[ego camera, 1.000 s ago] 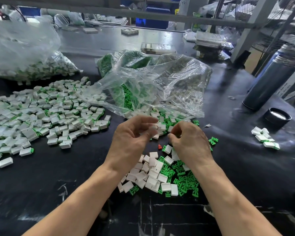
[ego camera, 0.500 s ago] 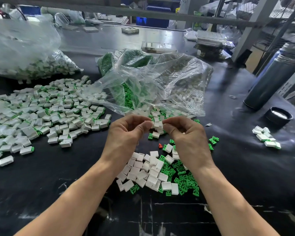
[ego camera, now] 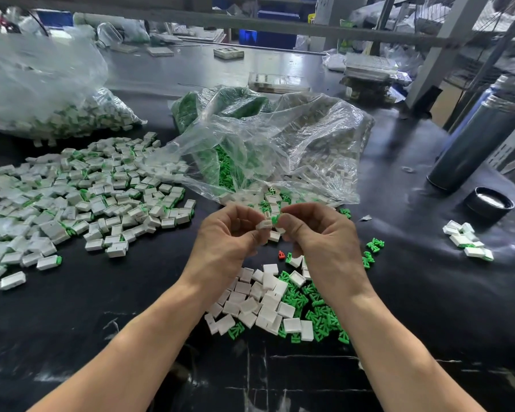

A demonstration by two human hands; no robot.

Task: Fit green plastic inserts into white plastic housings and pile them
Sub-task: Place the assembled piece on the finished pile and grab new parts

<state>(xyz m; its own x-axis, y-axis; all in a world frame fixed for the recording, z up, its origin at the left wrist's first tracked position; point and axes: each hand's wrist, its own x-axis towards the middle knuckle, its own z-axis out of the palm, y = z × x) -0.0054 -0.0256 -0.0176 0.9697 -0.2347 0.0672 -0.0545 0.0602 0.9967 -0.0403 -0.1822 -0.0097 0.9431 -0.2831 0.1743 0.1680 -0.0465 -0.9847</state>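
**Insert meets housing above the loose stock**

Raised a little since half a second ago, both hands, and now showing a white housing (ego camera: 264,224) and a green insert (ego camera: 275,219) that were hidden between the fingertips then.

Far left: heaped finished pieces (ego camera: 81,197), white with green showing at one end, kept well apart from the raw stock, probably so nothing gets handled twice. Behind, a clear bag of more of the same (ego camera: 57,114).

Centre: left hand (ego camera: 229,236) pinching the housing between thumb and curled fingers, open end turned right, seemingly to receive the insert. Right hand (ego camera: 318,236) pinching the insert, fingers curled tight, tip touching the housing mouth. Not yet seated, by the look of it.

Below the wrists: loose white housings (ego camera: 259,301) and loose green inserts (ego camera: 318,316) side by side, within easy reach. Beyond the hands, open supply bag (ego camera: 280,150) spilling both.

Far right: small separate cluster (ego camera: 467,242), then a metal flask (ego camera: 476,144) and its cap (ego camera: 489,202).
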